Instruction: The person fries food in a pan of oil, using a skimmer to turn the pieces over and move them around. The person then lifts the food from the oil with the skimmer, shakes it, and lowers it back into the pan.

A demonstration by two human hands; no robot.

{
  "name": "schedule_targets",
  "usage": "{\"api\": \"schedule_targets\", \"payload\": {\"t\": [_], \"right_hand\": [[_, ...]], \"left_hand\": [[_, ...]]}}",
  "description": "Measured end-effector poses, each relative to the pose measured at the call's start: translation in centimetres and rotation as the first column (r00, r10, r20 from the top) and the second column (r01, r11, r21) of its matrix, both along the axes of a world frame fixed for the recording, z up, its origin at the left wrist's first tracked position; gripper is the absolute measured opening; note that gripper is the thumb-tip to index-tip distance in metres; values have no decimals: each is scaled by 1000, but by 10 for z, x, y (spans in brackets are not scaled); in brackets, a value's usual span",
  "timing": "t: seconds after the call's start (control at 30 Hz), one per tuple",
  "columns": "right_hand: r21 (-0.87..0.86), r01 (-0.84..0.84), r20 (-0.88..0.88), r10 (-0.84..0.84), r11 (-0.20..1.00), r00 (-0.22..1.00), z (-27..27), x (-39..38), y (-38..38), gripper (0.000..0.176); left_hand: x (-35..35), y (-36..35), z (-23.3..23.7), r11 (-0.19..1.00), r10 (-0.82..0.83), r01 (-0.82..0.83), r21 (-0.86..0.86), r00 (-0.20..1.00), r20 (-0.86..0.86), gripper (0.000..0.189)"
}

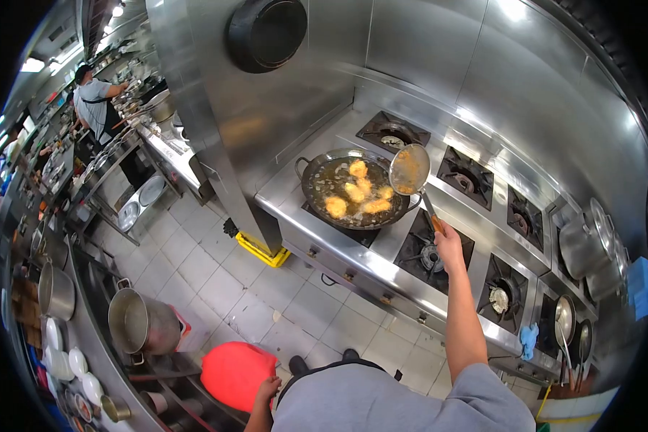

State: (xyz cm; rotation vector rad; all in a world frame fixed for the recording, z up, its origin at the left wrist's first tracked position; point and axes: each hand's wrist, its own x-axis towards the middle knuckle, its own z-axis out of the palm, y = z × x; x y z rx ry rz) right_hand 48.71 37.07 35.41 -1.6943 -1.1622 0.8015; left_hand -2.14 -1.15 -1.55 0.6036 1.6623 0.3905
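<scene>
My right hand (449, 245) is closed around the wooden handle of a wire skimmer (410, 170), whose round mesh basket is over the right rim of a wok (311, 205). Dark bubbling oil fills the wok, and several golden battered pieces (363, 189) float in it. At my left side, low by my waist, my left hand (268, 390) hangs with its fingers curled and nothing visible in them. It is nearest to a red round plastic object (236, 374), overlapping its edge in this view.
Gas burners (432, 253) line the steel stove to the right. Stacked pots (590, 241) and ladles stand at its far end. A large pot (144, 324) is on the left. A black pan (268, 34) hangs on the wall. Another person (97, 108) works at the far left.
</scene>
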Motion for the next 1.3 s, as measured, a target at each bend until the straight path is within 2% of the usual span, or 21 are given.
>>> {"api": "schedule_targets", "payload": {"t": [0.13,0.2,0.23,0.27,0.33,0.4,0.43,0.5,0.67,0.87,1.0,1.13,1.2,1.3], "right_hand": [[-10,-22,-140,21,1000,990,0,-15,18,43],[-115,-72,-111,59,991,992,11,-28,25,45],[-37,-81,-45,80,996,996,-11,-26,41,40],[-36,-87,-47,85,996,995,-29,-25,54,40],[54,-110,134,102,992,986,-54,-30,74,38],[62,-132,169,120,989,978,-60,-41,83,38],[2,-118,106,117,993,987,-54,-51,83,38],[-92,-126,14,128,988,992,-42,-67,82,39],[-68,-163,-10,163,984,987,-15,-87,72,42],[21,-243,-22,243,970,970,-27,-87,78,46],[6,-279,-60,279,960,958,-16,-91,67,49],[-29,-272,-101,268,962,958,2,-86,53,48],[-66,-239,-244,217,969,945,18,-82,41,47],[-60,-156,-187,143,986,972,15,-58,40,46]], "left_hand": [[1,11,14,1000,-13,13,-13,1000,-9,44],[4,16,25,1000,7,-7,9,1000,-6,44],[5,19,32,1000,9,-9,10,1000,-8,44],[5,21,38,1000,-1,1,15,1000,-25,44],[8,17,40,1000,2,-1,19,999,-43,44],[11,13,36,988,98,-90,129,993,-59,21],[8,9,31,986,110,-102,130,992,-60,21],[-1,2,26,1000,18,-17,21,999,-31,37],[-1,-22,21,998,65,-64,-25,998,11,36],[0,-28,17,997,71,-71,4,997,16,38],[-7,-19,-12,997,78,-79,20,996,51,40],[1,1,26,999,46,-45,15,999,-26,41],[1,3,25,998,54,-53,42,998,-30,40],[1,0,21,996,78,-77,45,997,-5,37]]}}
